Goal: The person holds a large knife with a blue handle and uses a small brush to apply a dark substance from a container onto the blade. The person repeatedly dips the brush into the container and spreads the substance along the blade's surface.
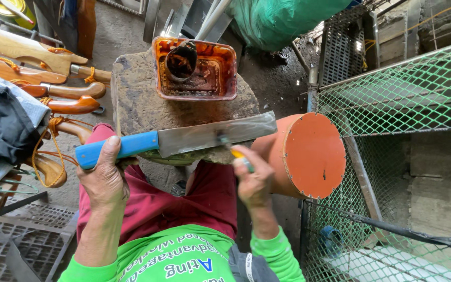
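Blue-handled knife [184, 140] in left hand [104, 177]

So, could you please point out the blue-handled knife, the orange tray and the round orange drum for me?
blue-handled knife [212, 137], head view, on the flat of the steel blade.
orange tray [229, 60], head view, on its right rim.
round orange drum [314, 155], head view, on its flat round end.
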